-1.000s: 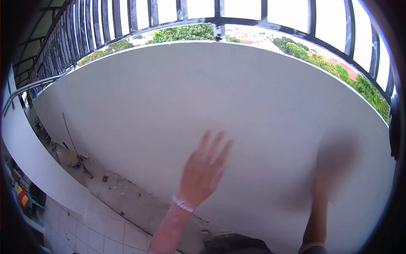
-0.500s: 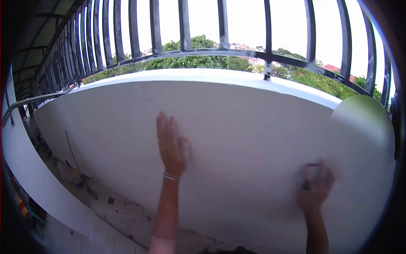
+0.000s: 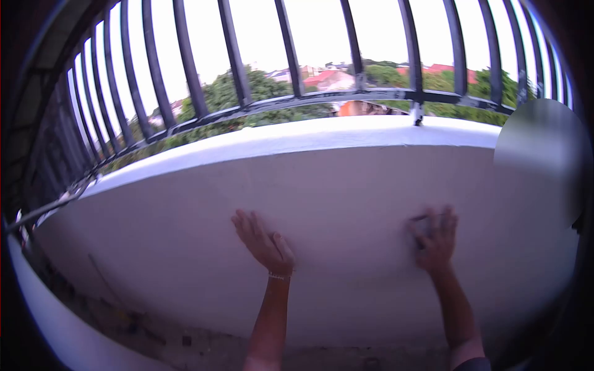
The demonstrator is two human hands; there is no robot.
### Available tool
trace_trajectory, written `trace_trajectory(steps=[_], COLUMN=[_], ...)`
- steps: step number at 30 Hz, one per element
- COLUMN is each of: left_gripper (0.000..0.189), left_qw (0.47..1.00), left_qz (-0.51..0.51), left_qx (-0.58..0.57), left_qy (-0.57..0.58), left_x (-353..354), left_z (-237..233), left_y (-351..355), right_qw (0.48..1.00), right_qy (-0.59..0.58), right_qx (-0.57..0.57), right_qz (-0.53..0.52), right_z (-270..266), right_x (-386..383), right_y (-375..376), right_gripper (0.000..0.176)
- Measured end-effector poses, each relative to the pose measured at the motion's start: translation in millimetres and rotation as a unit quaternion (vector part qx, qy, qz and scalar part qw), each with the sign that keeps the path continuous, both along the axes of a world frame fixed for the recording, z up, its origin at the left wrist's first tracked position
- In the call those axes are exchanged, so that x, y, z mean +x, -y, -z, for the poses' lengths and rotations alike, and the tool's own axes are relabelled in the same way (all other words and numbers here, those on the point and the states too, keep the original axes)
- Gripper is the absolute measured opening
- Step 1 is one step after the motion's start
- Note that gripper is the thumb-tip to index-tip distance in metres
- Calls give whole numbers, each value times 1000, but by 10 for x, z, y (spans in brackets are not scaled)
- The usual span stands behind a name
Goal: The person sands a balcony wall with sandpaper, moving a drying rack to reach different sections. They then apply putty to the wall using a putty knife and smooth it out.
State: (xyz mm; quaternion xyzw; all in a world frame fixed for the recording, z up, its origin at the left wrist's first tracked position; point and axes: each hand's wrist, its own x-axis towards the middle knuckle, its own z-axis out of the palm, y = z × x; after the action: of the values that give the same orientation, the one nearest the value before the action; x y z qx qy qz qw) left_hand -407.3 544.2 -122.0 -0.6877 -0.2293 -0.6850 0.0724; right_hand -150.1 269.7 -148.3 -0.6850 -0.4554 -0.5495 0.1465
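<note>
My left hand (image 3: 263, 244) lies at the pale, smooth wall (image 3: 346, 185), fingers stretched out and holding nothing. A light band circles that wrist. Farther right, my right hand (image 3: 439, 241) presses toward the same wall with a dark, thin piece that looks like sandpaper (image 3: 419, 218) under its fingers. Only a dark edge of the piece shows; the rest is hidden behind the hand, and blur softens its outline.
A white ledge (image 3: 297, 134) tops the wall, with a dark metal railing (image 3: 288, 49) above it. Trees and red roofs stand beyond. At lower left runs a white curved surface (image 3: 49, 309), beside a dim floor strip with debris.
The view has shifted, and the railing and wall sit differently in it. My right hand has moved up and left, closer to my left hand, whose fingers now tilt leftward.
</note>
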Motion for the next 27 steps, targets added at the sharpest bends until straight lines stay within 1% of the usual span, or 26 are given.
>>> trace_trajectory(steps=[1,3,4,6,7,9,10,11,12,13,15,17,18,19,20,21,23,24,25,27], left_gripper=[61,60,60,59,59,58,57,57,56,56,55,56,56,56,56,56,57,58,58,59], left_qw=[1000,1000,1000,1000,1000,1000,999,999,999,999,998,997,996,996,996,996,996,995,995,996], left_qz=[2,-10,-11,-12,-16,-28,-31,-35,-39,-43,-56,-72,-81,-82,-84,-84,-89,-92,-93,-89], left_qx=[0,1,6,9,5,0,5,7,6,-2,-8,-7,-5,-4,-5,-4,-4,-3,0,-5], left_qy=[-1,4,9,14,12,9,4,1,-3,1,12,20,23,28,26,23,24,27,23,9], left_x=[12,12,14,33,44,35,23,-1,-6,-5,14,56,75,113,107,95,82,82,72,16], left_z=[13,2,7,44,55,38,28,30,50,49,-6,27,21,3,10,17,38,29,14,47], left_y=[28,43,25,28,45,45,21,-8,-1,40,72,69,61,61,77,90,90,69,50,54], right_qw=[1000,999,992,959,925,947,967,973,985,993,999,994,964,933,891,873,893,925,950,987], right_qy=[-8,-14,-49,-114,-195,-160,-123,-147,-126,-99,-42,-32,-124,-170,-214,-213,-163,-169,-175,-121], right_qx=[13,41,107,232,327,275,216,176,115,67,-21,77,230,316,399,420,403,329,252,99], right_qz=[10,13,49,120,-14,53,53,11,-18,-19,-26,76,-37,-20,-12,128,119,89,61,-35], right_z=[-14,-267,-367,-574,-712,-987,-998,-950,-782,-552,-120,87,-31,-302,-574,-900,-1345,-1457,-1438,-934], right_x=[78,196,155,-54,-186,-680,-785,-954,-982,-881,-512,-65,72,111,152,8,-235,-510,-767,-973], right_y=[244,507,418,-10,-302,-691,-880,-994,-1019,-898,-493,19,109,109,109,-23,-457,-701,-864,-955], right_gripper=[47,51,53,58,62,64,64,62,58,57,54,56,56,56,57,57,60,61,61,59])
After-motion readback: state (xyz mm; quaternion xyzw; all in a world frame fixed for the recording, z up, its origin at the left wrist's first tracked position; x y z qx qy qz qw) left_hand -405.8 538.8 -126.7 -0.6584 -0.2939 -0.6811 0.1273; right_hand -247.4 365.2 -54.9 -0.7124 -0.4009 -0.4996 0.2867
